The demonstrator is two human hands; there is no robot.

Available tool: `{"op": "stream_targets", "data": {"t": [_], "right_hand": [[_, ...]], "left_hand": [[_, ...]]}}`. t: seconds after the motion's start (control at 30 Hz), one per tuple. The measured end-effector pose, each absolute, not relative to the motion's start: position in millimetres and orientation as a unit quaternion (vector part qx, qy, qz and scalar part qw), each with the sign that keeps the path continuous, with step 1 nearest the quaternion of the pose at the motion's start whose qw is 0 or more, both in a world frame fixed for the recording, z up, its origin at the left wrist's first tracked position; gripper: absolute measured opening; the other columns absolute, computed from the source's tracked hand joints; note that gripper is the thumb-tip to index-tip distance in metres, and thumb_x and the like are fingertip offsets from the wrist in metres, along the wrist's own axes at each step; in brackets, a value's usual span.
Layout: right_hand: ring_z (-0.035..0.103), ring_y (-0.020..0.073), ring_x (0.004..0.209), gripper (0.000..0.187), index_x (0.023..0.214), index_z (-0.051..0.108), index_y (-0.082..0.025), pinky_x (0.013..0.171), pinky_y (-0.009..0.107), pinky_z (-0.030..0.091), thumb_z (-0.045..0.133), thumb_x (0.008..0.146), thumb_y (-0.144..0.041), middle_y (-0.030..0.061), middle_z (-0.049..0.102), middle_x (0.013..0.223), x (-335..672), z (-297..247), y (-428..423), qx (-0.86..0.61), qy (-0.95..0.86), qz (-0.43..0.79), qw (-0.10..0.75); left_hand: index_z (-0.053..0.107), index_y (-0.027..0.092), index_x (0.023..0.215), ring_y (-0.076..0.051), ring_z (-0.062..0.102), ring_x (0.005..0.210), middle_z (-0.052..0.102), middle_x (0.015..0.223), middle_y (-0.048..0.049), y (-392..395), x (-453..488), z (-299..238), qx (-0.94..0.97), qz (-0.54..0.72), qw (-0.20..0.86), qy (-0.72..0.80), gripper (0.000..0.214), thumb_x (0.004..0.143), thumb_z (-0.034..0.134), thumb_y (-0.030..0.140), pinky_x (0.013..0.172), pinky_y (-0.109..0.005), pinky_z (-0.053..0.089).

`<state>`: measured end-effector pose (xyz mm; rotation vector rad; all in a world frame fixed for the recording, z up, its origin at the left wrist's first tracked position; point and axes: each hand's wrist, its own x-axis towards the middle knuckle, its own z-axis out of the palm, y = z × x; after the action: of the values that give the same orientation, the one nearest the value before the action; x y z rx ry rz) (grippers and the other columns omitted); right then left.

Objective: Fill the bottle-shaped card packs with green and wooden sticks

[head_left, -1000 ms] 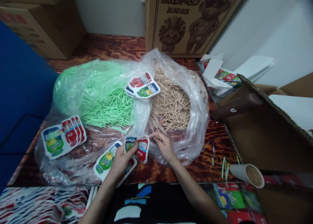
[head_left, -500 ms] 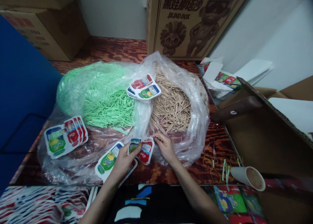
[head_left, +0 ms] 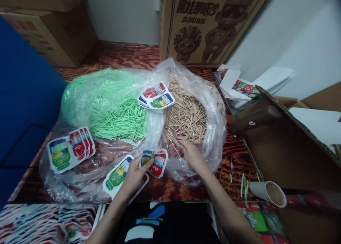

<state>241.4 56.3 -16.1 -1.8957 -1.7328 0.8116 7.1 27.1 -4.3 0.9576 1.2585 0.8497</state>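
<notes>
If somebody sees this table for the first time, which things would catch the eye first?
Probably the bright green sticks, heaped left of the picture's middle, and the brown sticks to their right. Nearer the viewer, the left hand holds printed cards, while the right hand is at the brown heap's near edge.

Straight ahead of the right grip (head_left: 189, 153), well beyond it, a large printed carton (head_left: 195, 34) marked "BLIND BOX" stands at the back of the table (head_left: 125, 52). To that grip's right, a pale cup (head_left: 258, 190) lies tipped, its mouth facing away, beside yellow rubber bands (head_left: 230, 184). Farther right sits an open carton (head_left: 293, 148), with a dark brown object (head_left: 258, 118) bearing a round white sticker at its near edge. Well ahead and left of the left grip (head_left: 138, 171) are stacked cartons (head_left: 64, 37); farther left, a blue panel (head_left: 23, 105).
</notes>
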Motion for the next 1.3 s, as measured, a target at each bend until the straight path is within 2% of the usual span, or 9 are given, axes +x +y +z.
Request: {"op": "stream_targets", "data": {"t": [0.1,0.2,0.33,0.53,0.63,0.73,0.83,1.13,1.3], "right_hand": [[0.063,0.0211,0.072,0.017,0.09,0.056,-0.018,0.063,0.029,0.041,0.043,0.084,-0.009,0.0113,0.066,0.087,223,-16,47,-0.707,-0.677,0.194,0.065],[0.066,0.0235,0.076,0.023,0.095,0.056,-0.015,0.065,0.03,0.043,0.045,0.08,-0.002,0.0169,0.067,0.091,212,-17,47,-0.71,-0.685,0.161,0.013],[0.066,0.0207,0.076,0.012,0.087,0.057,-0.019,0.068,0.029,0.045,0.048,0.084,-0.011,0.0094,0.07,0.083,229,-19,55,-0.676,-0.676,0.27,0.114],[0.064,0.0163,0.061,0.014,0.088,0.055,-0.02,0.059,0.03,0.052,0.058,0.081,-0.032,-0.0005,0.065,0.068,245,9,60,-0.517,-0.386,0.661,0.383],[0.066,0.0163,0.067,0.028,0.1,0.056,-0.02,0.067,0.032,0.053,0.066,0.075,-0.027,-0.0015,0.063,0.072,232,33,60,-0.443,-0.311,0.708,0.454],[0.067,0.0205,0.083,0.016,0.091,0.055,-0.022,0.077,0.037,0.053,0.061,0.081,-0.033,0.0004,0.062,0.076,215,45,62,-0.423,-0.312,0.688,0.501],[0.066,0.0241,0.095,0.015,0.087,0.052,-0.024,0.084,0.042,0.052,0.055,0.085,-0.039,0.0015,0.062,0.081,201,44,62,-0.418,-0.328,0.662,0.528],[0.066,0.026,0.094,0.02,0.081,0.052,-0.022,0.088,0.043,0.049,0.061,0.082,-0.04,0.0014,0.062,0.075,187,39,50,-0.388,-0.315,0.685,0.53],[0.056,0.0242,0.113,0.02,0.093,0.059,-0.021,0.099,0.041,0.041,0.064,0.082,-0.037,0.0068,0.063,0.113,189,49,44,-0.434,-0.424,0.676,0.419]], "left_hand": [[0.07,0.015,0.075,-0.018,0.061,0.069,0.071,0.075,-0.0032,26,9,-5,0.42,0.363,0.628,0.546,0.022,0.073,0.069,0.037,0.067,-0.026,0.047],[0.071,0.015,0.076,-0.018,0.061,0.071,0.071,0.077,-0.0033,25,12,-1,0.432,0.353,0.632,0.538,0.022,0.074,0.069,0.037,0.068,-0.026,0.047],[0.07,0.015,0.077,-0.019,0.061,0.071,0.071,0.077,-0.0036,22,12,4,0.426,0.358,0.635,0.536,0.023,0.074,0.068,0.037,0.069,-0.026,0.046],[0.068,0.016,0.07,-0.018,0.059,0.068,0.068,0.071,-0.0025,22,14,6,0.436,0.367,0.624,0.534,0.02,0.072,0.069,0.036,0.068,-0.026,0.045],[0.067,0.015,0.073,-0.017,0.058,0.067,0.067,0.07,-0.0019,23,18,3,0.455,0.365,0.629,0.513,0.02,0.074,0.068,0.036,0.068,-0.026,0.045],[0.066,0.015,0.074,-0.016,0.057,0.066,0.066,0.069,-0.0008,25,20,0,0.463,0.366,0.63,0.505,0.02,0.075,0.066,0.035,0.066,-0.025,0.044],[0.063,0.016,0.068,-0.014,0.054,0.063,0.063,0.065,0.0006,26,20,-1,0.464,0.369,0.627,0.505,0.019,0.075,0.066,0.033,0.063,-0.024,0.043],[0.064,0.015,0.069,-0.014,0.055,0.061,0.064,0.064,0.0003,27,21,-2,0.453,0.377,0.634,0.5,0.02,0.074,0.067,0.034,0.062,-0.024,0.044],[0.068,0.014,0.077,-0.018,0.061,0.07,0.069,0.074,-0.0021,29,20,-3,0.451,0.391,0.627,0.5,0.021,0.075,0.067,0.035,0.07,-0.028,0.048]]}}
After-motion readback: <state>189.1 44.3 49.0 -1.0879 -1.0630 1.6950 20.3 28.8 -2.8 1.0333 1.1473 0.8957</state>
